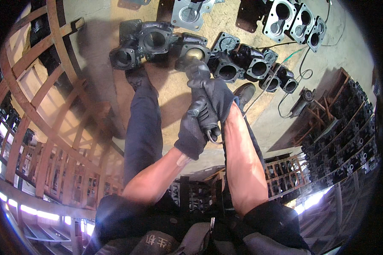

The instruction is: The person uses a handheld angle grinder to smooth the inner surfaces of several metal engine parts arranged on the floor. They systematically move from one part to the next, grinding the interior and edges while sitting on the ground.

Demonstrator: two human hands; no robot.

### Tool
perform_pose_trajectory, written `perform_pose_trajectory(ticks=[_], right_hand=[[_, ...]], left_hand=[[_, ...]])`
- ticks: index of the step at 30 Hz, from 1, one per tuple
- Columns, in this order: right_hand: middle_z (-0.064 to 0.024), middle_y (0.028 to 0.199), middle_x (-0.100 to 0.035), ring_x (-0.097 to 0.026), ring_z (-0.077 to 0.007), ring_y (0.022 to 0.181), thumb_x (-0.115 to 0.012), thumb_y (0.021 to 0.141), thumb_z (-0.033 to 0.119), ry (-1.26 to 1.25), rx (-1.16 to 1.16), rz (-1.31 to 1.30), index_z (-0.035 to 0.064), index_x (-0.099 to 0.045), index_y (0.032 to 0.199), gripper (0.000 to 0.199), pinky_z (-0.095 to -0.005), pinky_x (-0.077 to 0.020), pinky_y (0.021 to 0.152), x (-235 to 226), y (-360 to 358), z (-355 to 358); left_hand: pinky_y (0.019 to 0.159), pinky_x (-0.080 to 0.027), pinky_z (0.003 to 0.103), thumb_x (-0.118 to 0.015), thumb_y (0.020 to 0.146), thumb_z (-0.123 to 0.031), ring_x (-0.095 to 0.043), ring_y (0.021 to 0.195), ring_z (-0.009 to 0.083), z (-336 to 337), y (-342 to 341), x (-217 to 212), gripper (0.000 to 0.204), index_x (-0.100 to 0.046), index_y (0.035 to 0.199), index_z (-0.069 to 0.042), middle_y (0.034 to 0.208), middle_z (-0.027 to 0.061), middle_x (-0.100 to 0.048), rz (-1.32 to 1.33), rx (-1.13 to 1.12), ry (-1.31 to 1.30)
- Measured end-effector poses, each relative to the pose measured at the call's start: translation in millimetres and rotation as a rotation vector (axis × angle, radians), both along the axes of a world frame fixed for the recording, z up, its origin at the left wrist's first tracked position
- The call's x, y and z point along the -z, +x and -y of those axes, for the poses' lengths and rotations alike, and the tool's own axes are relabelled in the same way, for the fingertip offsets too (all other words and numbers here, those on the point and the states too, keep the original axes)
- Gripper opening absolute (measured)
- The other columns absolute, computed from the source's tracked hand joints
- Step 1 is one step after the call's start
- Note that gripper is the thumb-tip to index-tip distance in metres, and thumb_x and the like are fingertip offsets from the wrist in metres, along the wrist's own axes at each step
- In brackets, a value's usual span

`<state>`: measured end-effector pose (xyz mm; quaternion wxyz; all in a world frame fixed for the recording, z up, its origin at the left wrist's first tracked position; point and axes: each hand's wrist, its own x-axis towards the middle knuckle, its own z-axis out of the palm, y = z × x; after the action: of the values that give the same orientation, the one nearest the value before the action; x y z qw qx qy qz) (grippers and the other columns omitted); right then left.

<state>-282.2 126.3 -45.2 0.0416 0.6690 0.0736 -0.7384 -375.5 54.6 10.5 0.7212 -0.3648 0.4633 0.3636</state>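
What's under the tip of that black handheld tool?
A blurred, pale round patch shows against a grey-rimmed, round-mouthed black metal casting. The black handheld tool hides part of its near edge; the casting's inside can't be made out.

Tan ribbed cardboard-like sheet (170, 76), glossy black round-bored metal castings (168, 40) on it, smooth silver metal flanges (290, 26) toward its far right, matt dark-grey cloth gloves (219, 95) over it

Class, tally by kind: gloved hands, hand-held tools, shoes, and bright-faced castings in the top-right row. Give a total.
Gloved hands: 2
Hand-held tool: 1
Shoes: 2
Bright-faced castings, top-right row: 3
Total: 8
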Motion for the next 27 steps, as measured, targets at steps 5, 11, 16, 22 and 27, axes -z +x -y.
perform_pose_trajectory(ticks=[5,11,16,22,27], right_hand=[[-0.0034,0.068,-0.059,-0.055,-0.0105,0.067,-0.066,0.080,0.024,0.002,-0.073,-0.017,0.0048,-0.069,0.091,0.022,-0.0273,-0.0450,0.061,-6,-7,6],[-0.0042,0.066,-0.059,-0.052,-0.0130,0.057,-0.069,0.077,0.024,0.176,-0.007,-0.053,0.0020,-0.065,0.078,0.023,-0.0310,-0.0420,0.052,-9,-3,18],[-0.0054,0.082,-0.066,-0.062,-0.0135,0.072,-0.060,0.087,0.019,0.219,-0.374,-0.070,0.0097,-0.067,0.099,0.017,-0.0269,-0.0483,0.061,-10,0,13],[-0.0065,0.078,-0.066,-0.062,-0.0129,0.070,-0.058,0.088,0.017,0.459,-0.517,-0.104,0.0071,-0.068,0.097,0.017,-0.0266,-0.0483,0.060,-12,3,19],[-0.0059,0.079,-0.066,-0.060,-0.0119,0.069,-0.058,0.087,0.014,0.391,-0.536,-0.099,0.0078,-0.068,0.101,0.018,-0.0255,-0.0484,0.061,1,6,22]], left_hand=[[0.045,-0.053,0.034,-0.054,0.089,-0.029,-0.058,0.054,0.0164,9,-5,-9,0.020,-0.056,0.096,-0.010,0.073,0.0022,-0.060,0.003,-0.043,-0.069],[0.047,-0.053,0.033,-0.053,0.090,-0.027,-0.059,0.055,0.0170,14,-8,-15,0.021,-0.057,0.098,-0.007,0.077,0.0041,-0.061,0.033,0.014,0.022],[0.048,-0.052,0.033,-0.054,0.090,-0.025,-0.058,0.056,0.0167,11,-9,-18,0.020,-0.057,0.099,-0.008,0.078,0.0034,-0.061,0.003,0.018,-0.030],[0.053,-0.052,0.032,-0.054,0.090,-0.023,-0.059,0.059,0.0164,17,-11,-17,0.018,-0.057,0.099,-0.008,0.079,0.0030,-0.062,0.067,-0.041,-0.048],[0.054,-0.053,0.032,-0.054,0.090,-0.023,-0.059,0.060,0.0168,7,-9,-17,0.017,-0.058,0.097,-0.008,0.078,0.0026,-0.061,-0.001,0.031,-0.040]])
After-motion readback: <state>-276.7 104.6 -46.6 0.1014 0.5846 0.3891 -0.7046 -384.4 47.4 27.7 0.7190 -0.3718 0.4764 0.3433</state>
